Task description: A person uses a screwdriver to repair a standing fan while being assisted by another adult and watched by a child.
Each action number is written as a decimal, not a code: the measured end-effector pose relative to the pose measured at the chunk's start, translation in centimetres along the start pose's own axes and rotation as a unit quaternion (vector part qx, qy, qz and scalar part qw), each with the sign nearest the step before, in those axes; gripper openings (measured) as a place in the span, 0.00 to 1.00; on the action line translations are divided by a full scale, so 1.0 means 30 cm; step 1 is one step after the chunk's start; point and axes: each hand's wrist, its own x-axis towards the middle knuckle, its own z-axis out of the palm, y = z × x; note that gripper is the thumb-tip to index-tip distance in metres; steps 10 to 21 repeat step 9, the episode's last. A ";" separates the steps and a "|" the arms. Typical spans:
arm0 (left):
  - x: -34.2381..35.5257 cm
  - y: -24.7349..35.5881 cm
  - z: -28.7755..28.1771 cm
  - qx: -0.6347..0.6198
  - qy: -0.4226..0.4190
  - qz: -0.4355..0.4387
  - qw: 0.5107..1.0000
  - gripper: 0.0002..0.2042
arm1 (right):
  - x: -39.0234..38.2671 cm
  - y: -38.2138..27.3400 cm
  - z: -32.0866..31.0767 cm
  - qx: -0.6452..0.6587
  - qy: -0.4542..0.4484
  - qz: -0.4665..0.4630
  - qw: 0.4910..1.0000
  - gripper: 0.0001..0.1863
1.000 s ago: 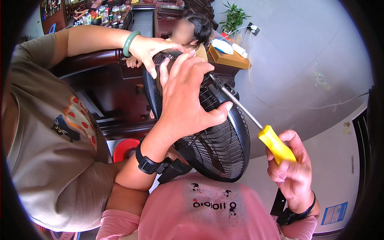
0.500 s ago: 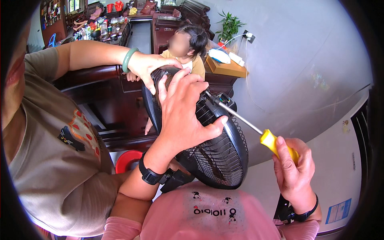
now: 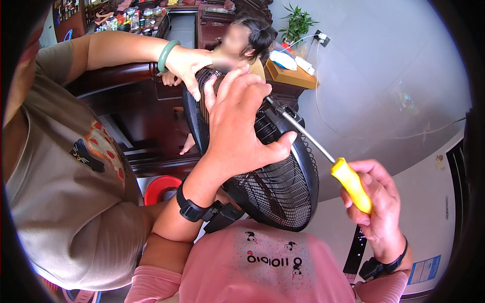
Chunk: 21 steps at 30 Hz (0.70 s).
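Note:
A black electric fan (image 3: 283, 194) with a wire-mesh cage is tilted in front of my chest. My left hand (image 3: 237, 126) lies over its upper part, fingers curled on the cage and thumb spread out toward the rim. In my right hand (image 3: 376, 199) is a screwdriver (image 3: 351, 184) with a yellow handle and a metal shaft. The shaft runs up and left to the dark housing on the fan's back, near my left fingertips; its tip is hard to make out. A co-worker's hand (image 3: 189, 65) with a green bangle grips the fan's far top edge.
A child (image 3: 250, 38) stands just beyond the fan, beside dark wooden furniture (image 3: 121, 81). The co-worker's body fills the left side. A red basin (image 3: 162, 189) is low behind the arms. At right are a white appliance (image 3: 424, 217) and a wooden box (image 3: 290, 76) near a plant (image 3: 298, 22).
My right hand has shifted its grip on the screwdriver: the thumb has come off the top of the handle and more yellow shows. The fan and my left hand stay together.

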 end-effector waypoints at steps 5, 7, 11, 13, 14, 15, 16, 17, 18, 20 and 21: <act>0.013 0.013 0.006 -0.004 -0.014 -0.006 1.000 0.33 | -0.019 0.089 0.038 0.278 -0.007 0.106 0.955 0.20; 0.014 0.010 0.001 0.002 -0.016 -0.004 1.000 0.33 | -0.023 0.083 0.019 0.234 -0.055 0.077 0.968 0.22; 0.021 0.021 0.005 0.001 -0.022 -0.009 1.000 0.33 | -0.025 0.073 -0.002 0.191 -0.099 0.045 0.976 0.24; 0.021 0.021 0.005 0.001 -0.022 -0.009 1.000 0.33 | -0.025 0.073 -0.002 0.191 -0.099 0.045 0.976 0.24; 0.021 0.021 0.005 0.001 -0.022 -0.009 1.000 0.33 | -0.025 0.073 -0.002 0.191 -0.099 0.045 0.976 0.24; 0.021 0.021 0.005 0.001 -0.022 -0.009 1.000 0.33 | -0.025 0.073 -0.002 0.191 -0.099 0.045 0.976 0.24; 0.021 0.021 0.005 0.001 -0.022 -0.009 1.000 0.33 | -0.025 0.073 -0.002 0.191 -0.099 0.045 0.976 0.24; 0.021 0.021 0.005 0.001 -0.022 -0.009 1.000 0.33 | -0.025 0.073 -0.002 0.191 -0.099 0.045 0.976 0.24; 0.021 0.021 0.005 0.001 -0.022 -0.009 1.000 0.33 | -0.025 0.073 -0.002 0.191 -0.099 0.045 0.976 0.24; 0.021 0.021 0.005 0.001 -0.022 -0.009 1.000 0.33 | -0.025 0.073 -0.002 0.191 -0.099 0.045 0.976 0.24; 0.021 0.021 0.005 0.001 -0.022 -0.009 1.000 0.33 | -0.025 0.073 -0.002 0.191 -0.099 0.045 0.976 0.24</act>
